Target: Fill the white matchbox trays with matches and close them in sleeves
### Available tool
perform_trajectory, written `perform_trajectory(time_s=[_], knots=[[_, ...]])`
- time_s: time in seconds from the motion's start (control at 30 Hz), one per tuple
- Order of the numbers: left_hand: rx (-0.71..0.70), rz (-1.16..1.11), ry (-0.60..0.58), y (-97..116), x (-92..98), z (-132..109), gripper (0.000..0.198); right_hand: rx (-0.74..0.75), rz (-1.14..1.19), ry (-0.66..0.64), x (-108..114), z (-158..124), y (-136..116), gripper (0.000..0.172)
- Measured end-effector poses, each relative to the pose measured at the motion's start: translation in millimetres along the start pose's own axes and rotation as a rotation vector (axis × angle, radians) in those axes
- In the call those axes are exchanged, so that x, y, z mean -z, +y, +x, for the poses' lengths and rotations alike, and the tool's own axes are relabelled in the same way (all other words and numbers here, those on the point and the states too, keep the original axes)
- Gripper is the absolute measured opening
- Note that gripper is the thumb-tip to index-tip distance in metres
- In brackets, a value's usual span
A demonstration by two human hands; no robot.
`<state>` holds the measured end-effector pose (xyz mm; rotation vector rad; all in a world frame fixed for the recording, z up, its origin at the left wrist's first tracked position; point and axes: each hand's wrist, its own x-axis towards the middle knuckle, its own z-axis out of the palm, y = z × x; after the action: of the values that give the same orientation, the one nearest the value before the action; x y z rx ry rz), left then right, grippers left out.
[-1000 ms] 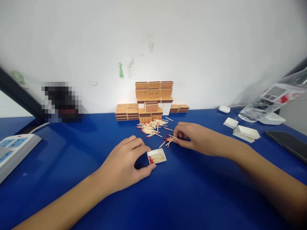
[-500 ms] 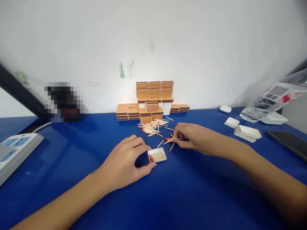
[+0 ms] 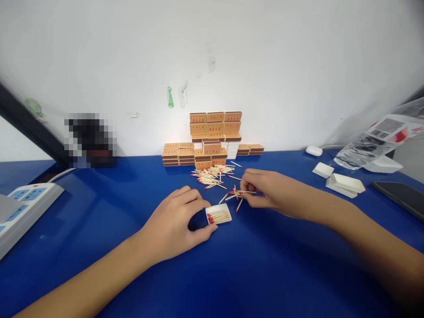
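My left hand (image 3: 179, 218) grips a small white matchbox tray (image 3: 226, 208) at its left end, thumb at the near side and fingers at the far side. Inside the tray lie several red-tipped matches (image 3: 220, 216), heads to the left. To the right, my right hand (image 3: 263, 187) is closed in a pinch on matches (image 3: 247, 191), their wooden sticks showing at the fingertips; how many it holds is hard to tell. A few loose matches (image 3: 229, 197) lie on the table beside those fingers. Behind them is a larger heap of matches (image 3: 212, 175).
Stacked matchboxes (image 3: 215, 128) stand against the wall. Empty white trays (image 3: 344, 184), a phone (image 3: 399, 198), a white earbud case (image 3: 314, 151) and a clear plastic bottle (image 3: 364, 141) are on the right. A power strip (image 3: 33, 207) lies at the left on the blue table (image 3: 212, 278).
The right fingers have drawn matches out of the small loose group, which is now thinner and more spread. My left hand keeps its hold on the tray. The view has shifted slightly.
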<state>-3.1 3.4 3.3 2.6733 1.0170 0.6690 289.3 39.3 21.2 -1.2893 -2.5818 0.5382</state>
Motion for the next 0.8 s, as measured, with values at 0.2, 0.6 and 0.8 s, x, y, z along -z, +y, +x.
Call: perform_trajectory(time_s=[0.2, 0.6, 0.8], knots=[[0.004, 0.014, -0.009, 0, -0.3, 0, 0.022, 0.067, 0.046, 0.047, -4, 0, -33, 0.016], [-0.071, -0.032, 0.137, 6, 0.7, 0, 0.013, 0.168, -0.208, 0.129, -21, 5, -50, 0.009], [-0.145, -0.07, 0.178, 3, 1.4, 0, 0.013, 0.168, -0.201, 0.134, -20, 2, -53, 0.011]])
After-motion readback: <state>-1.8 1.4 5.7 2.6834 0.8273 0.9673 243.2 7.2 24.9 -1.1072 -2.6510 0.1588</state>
